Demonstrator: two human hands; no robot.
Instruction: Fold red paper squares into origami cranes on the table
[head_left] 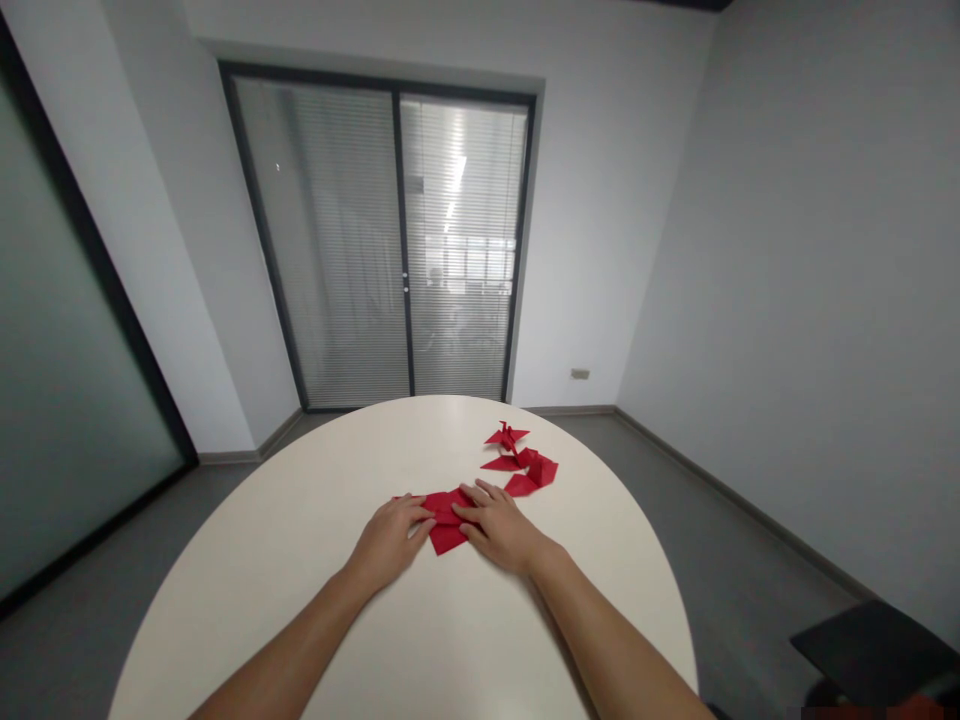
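A partly folded sheet of red origami paper [448,538] lies on the round table, with a pointed flap towards me. My left hand [386,540] holds its left side, fingers over the top and thumb by the near edge. On the right side, my right hand [504,527] holds the paper with its fingers pressed down on it. Both hands cover the paper's outer parts, so its full outline is hidden. Just beyond my right hand sit red folded paper cranes: a smaller one [507,436] farther back and a larger one [534,470] nearer.
The cream round table [300,560] fills the lower middle. Behind it is a glazed partition with blinds [330,250], between white walls. A frosted glass panel [67,350] stands at left. At the lower right, a dark chair-like object [874,645] is partly cut off.
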